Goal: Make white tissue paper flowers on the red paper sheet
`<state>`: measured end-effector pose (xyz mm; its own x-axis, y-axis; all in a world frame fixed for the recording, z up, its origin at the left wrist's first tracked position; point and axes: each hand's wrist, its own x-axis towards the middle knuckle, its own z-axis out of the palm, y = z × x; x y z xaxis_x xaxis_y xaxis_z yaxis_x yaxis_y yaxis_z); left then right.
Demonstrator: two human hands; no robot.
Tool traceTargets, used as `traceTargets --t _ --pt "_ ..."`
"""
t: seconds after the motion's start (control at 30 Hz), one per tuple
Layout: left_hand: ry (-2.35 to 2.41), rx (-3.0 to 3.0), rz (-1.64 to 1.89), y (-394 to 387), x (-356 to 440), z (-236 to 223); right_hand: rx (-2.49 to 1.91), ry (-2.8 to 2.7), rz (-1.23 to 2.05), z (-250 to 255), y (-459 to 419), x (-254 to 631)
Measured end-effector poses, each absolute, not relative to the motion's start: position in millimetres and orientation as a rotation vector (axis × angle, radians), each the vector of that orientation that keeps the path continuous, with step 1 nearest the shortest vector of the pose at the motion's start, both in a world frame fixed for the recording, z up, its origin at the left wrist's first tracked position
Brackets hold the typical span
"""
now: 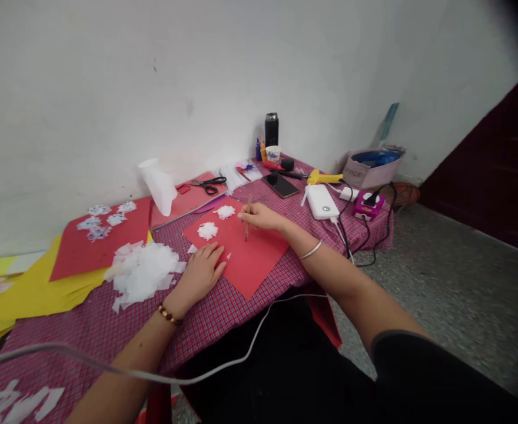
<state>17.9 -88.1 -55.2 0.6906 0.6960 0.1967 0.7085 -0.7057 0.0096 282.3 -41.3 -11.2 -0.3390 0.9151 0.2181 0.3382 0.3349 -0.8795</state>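
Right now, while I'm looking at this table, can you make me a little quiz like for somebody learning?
1. True or false: the right hand holds a thin stick with its tip pointing down.

2. How many white clusters show on the red sheet beneath the thin stick?
A) one
B) two
C) five

3. Fill the gap: the pile of white paper scraps lies to the ____ of the left hand.

Key: 1. True. 2. B. 3. Left.
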Motion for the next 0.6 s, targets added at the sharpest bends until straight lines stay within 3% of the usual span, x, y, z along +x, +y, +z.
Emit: traceTargets --t 0.6 --pt "-1.134 -2.819 -0.293 -87.9 17.6 -55.5 -1.21 -1.599 0.848 -12.4 -33.7 285.7"
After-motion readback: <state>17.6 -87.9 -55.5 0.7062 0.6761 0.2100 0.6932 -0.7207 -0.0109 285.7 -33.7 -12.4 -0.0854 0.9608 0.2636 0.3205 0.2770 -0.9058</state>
